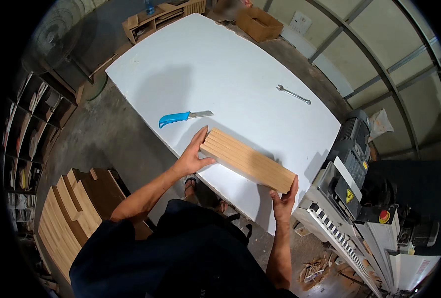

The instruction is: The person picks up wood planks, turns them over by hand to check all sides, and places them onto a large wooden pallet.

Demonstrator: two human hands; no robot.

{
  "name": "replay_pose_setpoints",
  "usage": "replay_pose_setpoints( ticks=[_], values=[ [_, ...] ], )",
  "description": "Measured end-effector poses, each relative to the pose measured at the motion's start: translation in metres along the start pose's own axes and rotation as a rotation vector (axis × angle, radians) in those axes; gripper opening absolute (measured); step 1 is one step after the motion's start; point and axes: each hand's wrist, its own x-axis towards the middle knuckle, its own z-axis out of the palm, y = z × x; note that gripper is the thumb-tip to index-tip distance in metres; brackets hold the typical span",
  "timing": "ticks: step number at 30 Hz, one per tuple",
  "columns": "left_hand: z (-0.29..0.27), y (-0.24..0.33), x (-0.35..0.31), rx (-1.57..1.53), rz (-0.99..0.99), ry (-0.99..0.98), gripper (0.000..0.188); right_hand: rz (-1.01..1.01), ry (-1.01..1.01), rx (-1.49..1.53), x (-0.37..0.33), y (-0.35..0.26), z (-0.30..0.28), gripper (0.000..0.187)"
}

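Centrally in the head view, one stack of wooden strips (248,161) is held over one white surface (215,64): its left end is clasped by the left hand (191,158), its right end by the right hand (284,202), each grip parted to the wood's width. One blue-handled knife (177,118) is laid left of centre, one wrench (294,95) toward the upper right.

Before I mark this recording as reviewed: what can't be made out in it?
All in the head view:
- Wood: underside, turned away from the camera.
- Right hand: some fingers, hidden behind the wood's end.
- Shelves: outer side, lost in the dark rim.
- Machine: lower end, cut off by the bottom edge.
- Fan: blades, too dim and blurred.
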Motion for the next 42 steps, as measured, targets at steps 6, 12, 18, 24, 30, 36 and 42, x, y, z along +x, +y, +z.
replay_pose_setpoints(
  ticks=[6, 12, 18, 24, 30, 36, 42],
  values=[
    [-0.001, 0.013, 0.006, -0.388, -0.167, -0.149, 0.099, 0.247, -0.088, 0.110, -0.009, 0.018, -0.005, 0.075],
    [-0.016, 0.014, 0.012, -0.234, -0.128, -0.221, 0.092, 0.194, -0.107, 0.076, -0.004, 0.014, -0.008, 0.069],
    [-0.021, 0.008, 0.013, -0.182, -0.097, -0.216, 0.087, 0.254, -0.115, 0.046, 0.009, 0.000, -0.004, 0.065],
    [-0.007, -0.019, -0.006, -0.182, 0.025, -0.131, 0.080, 0.293, -0.021, -0.040, -0.005, 0.028, -0.013, 0.037],
    [-0.011, 0.008, 0.012, -0.406, 0.046, -0.100, 0.084, 0.210, -0.109, -0.274, 0.005, 0.047, -0.045, 0.060],
    [-0.003, 0.016, -0.051, -0.223, -0.012, 0.184, 0.085, 0.044, -0.139, -0.409, 0.048, 0.020, -0.044, 0.037],
    [-0.022, 0.050, -0.156, -0.101, -0.250, 0.522, 0.084, 0.123, -0.606, -0.218, 0.076, -0.049, 0.033, 0.037]
  ],
)
